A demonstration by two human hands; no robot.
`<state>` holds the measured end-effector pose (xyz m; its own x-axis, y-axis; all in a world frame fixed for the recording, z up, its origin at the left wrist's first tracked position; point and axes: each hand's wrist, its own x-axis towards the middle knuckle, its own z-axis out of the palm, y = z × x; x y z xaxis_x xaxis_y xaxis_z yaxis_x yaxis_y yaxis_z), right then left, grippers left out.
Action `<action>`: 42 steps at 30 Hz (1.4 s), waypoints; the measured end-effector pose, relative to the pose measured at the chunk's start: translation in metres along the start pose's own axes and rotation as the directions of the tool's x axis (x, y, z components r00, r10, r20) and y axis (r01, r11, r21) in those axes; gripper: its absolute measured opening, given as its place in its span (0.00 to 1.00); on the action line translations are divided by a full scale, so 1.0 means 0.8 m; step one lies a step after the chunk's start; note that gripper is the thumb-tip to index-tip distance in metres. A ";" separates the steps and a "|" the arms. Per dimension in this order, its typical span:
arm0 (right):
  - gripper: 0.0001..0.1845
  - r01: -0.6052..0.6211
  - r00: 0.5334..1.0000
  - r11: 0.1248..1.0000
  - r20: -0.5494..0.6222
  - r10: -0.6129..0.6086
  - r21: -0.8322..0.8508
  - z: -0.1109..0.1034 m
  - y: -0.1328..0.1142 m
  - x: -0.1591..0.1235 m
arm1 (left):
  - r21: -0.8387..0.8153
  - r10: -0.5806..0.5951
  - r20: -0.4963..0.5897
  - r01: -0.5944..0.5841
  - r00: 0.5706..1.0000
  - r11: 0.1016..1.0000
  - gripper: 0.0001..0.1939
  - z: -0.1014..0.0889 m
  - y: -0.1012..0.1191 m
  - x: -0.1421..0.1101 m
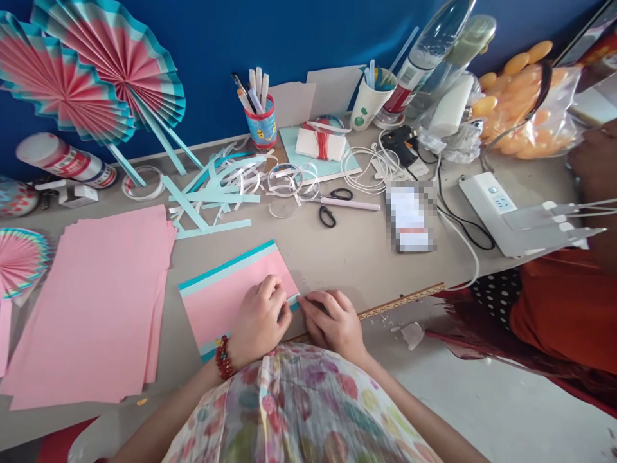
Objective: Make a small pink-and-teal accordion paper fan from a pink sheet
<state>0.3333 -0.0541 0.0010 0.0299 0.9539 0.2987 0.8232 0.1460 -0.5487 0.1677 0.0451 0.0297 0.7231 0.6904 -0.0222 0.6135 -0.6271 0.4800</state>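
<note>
A pink sheet of paper (231,273) with light blue and teal bands along its two long edges lies at the table's front edge. My left hand (260,318), with a red bead bracelet on the wrist, rests on the sheet, its fingers curled and closed at the near banded edge. At the sheet's right corner, my right hand (335,321) is closed, thumb and fingers pinching the banded edge. The undersides of both hands are hidden. To the left lies a stack of pink paper (96,308).
Behind the sheet are paper strips (212,199), scissors (328,215) and a phone (411,218). Folded paper fans (123,77) lean at the back left. A pen cup (261,125), glue gun (400,146) and power strip (486,196) stand farther back. Another person's arm (595,193) is at right.
</note>
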 end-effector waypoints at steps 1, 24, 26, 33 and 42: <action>0.19 -0.003 1.000 1.000 -0.001 0.003 -0.002 0.000 0.000 0.000 | 0.000 0.000 -0.001 0.000 1.000 1.000 0.06 0.000 0.000 0.000; 0.21 0.000 0.998 0.992 0.066 0.008 -0.129 -0.003 -0.006 0.005 | -0.022 -0.003 -0.001 0.003 1.000 1.000 0.06 0.000 -0.001 -0.001; 0.21 0.011 0.997 0.993 0.073 -0.002 -0.116 -0.002 -0.004 0.003 | -0.024 -0.004 -0.004 0.004 1.000 1.000 0.06 0.000 -0.001 -0.001; 0.22 0.038 0.995 0.995 0.098 -0.029 -0.091 -0.008 -0.001 0.003 | -0.062 -0.001 -0.018 0.000 1.000 0.998 0.06 -0.002 -0.003 -0.003; 0.37 0.015 0.981 1.000 0.193 -0.013 -0.006 -0.006 -0.010 0.023 | -0.206 -0.007 -0.006 0.006 1.000 0.979 0.11 -0.014 0.001 -0.005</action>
<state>0.3301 -0.0389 0.0148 -0.0912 0.9845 0.1497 0.8269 0.1586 -0.5395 0.1619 0.0458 0.0397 0.7167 0.6971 -0.0208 0.5394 -0.5351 0.6502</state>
